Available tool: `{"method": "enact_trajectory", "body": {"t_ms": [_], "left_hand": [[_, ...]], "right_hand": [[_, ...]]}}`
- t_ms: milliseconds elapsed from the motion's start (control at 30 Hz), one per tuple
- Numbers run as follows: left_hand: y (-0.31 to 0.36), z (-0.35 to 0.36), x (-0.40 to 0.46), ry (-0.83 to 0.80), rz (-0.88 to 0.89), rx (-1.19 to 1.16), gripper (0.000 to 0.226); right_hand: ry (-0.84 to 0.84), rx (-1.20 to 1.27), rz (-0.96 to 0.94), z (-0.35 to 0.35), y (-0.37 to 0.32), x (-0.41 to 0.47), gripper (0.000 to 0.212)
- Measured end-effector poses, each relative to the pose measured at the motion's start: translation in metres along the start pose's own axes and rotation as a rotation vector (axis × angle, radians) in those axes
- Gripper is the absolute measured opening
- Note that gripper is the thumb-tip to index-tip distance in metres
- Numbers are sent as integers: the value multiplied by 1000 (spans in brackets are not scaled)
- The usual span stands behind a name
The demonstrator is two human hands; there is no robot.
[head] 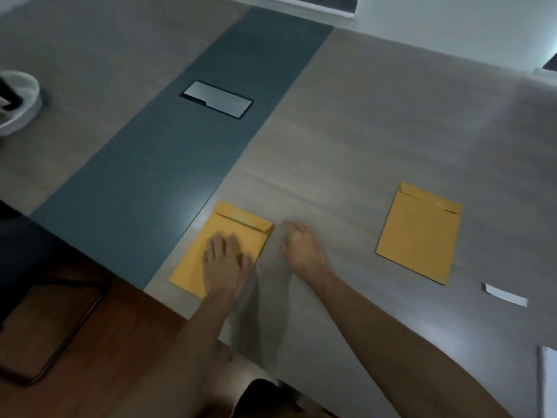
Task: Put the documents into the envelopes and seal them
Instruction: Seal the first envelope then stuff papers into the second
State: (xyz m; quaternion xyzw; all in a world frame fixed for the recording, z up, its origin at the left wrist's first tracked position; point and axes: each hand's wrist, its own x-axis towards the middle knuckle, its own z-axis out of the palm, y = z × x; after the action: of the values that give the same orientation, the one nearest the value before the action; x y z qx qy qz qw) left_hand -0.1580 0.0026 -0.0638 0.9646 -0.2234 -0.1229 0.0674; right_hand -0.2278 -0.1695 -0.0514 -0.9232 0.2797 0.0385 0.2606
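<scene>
Head view. The left hand (226, 263) lies flat, palm down and fingers spread, pressing on the left envelope (224, 248), a yellow-brown one near the table's (376, 122) near edge beside the dark blue-grey centre strip (168, 152); its flap end points toward the far edge. The right hand (301, 247) rests on the bare surface just beside that envelope's right edge, fingers loosely curled and holding nothing; whether a fingertip touches the envelope's corner cannot be told through the blur. A second envelope (419, 233) lies flat well to the right of both hands, flap end also toward the far edge. A small white paper slip (506, 295) lies nearer the near edge, right of this envelope. A white sheet's edge (547, 381) shows at the right border
</scene>
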Motion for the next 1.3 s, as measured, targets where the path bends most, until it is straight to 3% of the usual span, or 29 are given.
{"method": "enact_trajectory", "body": {"t_ms": [167, 433, 767, 867, 1033, 1300], "left_hand": [[-11, 7, -4, -43, 36, -21, 61], [1, 7, -14, 9, 137, -21, 54], [85, 28, -51, -29, 628, -27, 31], [121, 34, -61, -166, 763, 37, 49], [172, 42, -67, -256, 803, 125, 104], [213, 53, -80, -207, 910, 227, 117]], "right_hand": [[14, 11, -30, 17, -21, 21, 44], [154, 161, 18, 14, -3, 23, 18], [259, 298, 364, -30, 110, -80, 16], [285, 292, 508, -40, 142, -112, 16], [359, 312, 652, -52, 179, -155, 19], [484, 410, 774, -59, 208, -188, 8]]}}
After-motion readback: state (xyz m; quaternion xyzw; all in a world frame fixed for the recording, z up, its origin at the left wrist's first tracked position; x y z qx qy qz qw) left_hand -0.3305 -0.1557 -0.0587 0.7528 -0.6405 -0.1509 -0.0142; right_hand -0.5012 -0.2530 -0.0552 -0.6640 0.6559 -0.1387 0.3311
